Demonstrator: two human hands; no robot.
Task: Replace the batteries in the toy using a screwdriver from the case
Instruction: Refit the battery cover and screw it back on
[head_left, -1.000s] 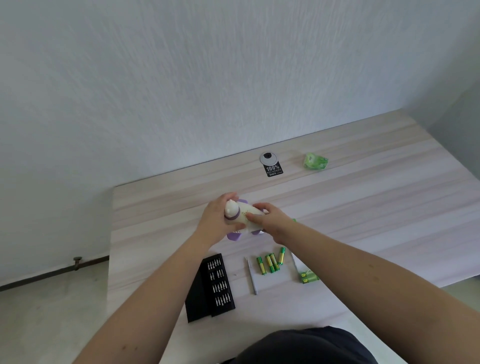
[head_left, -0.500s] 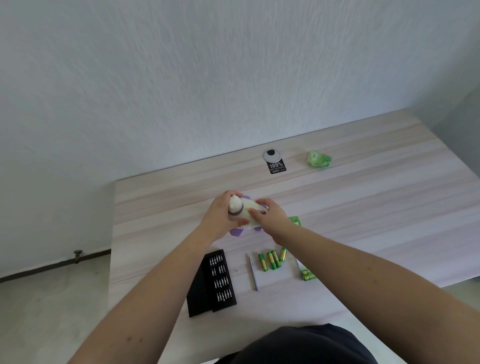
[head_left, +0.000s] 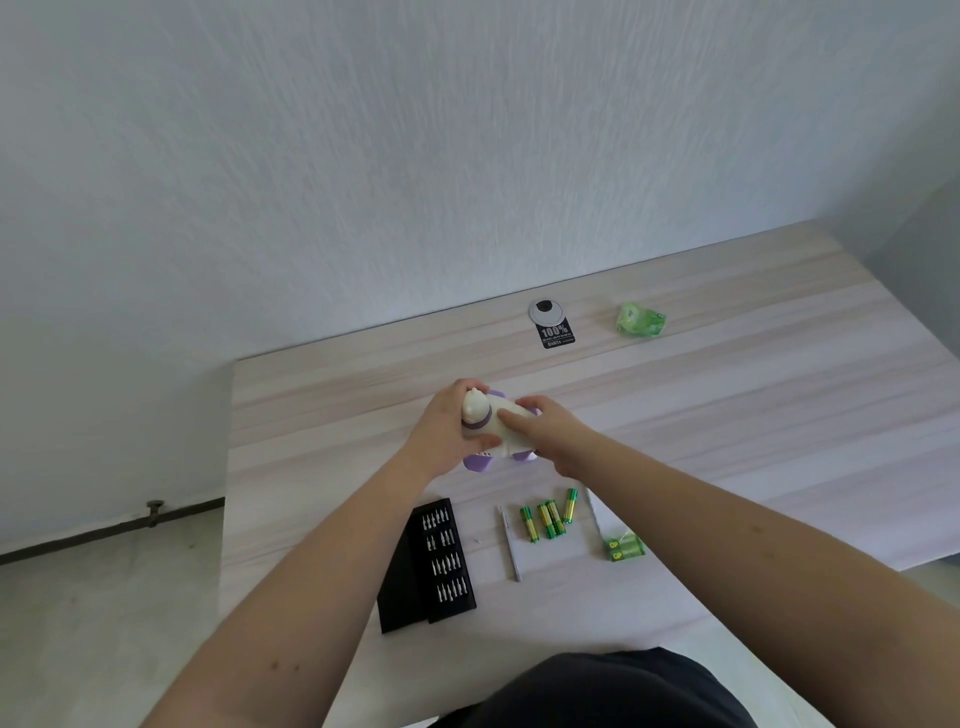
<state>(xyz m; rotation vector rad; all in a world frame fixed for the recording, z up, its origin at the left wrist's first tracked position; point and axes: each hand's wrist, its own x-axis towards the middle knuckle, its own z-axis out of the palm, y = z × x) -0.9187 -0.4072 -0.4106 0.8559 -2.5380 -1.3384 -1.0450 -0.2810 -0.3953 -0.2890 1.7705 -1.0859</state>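
Holding one toy (head_left: 501, 434) — four batteries (head_left: 549, 516)

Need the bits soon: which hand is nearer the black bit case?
Left. The left hand grips the toy up and slightly right of the bit case; the right hand holds the toy's other side, farther right.

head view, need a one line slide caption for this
Both hands, left hand and right hand, hold the toy above the batteries and bit case.

Case (head_left: 434, 566) left of screwdriver (head_left: 509, 543), batteries (head_left: 550, 514) right
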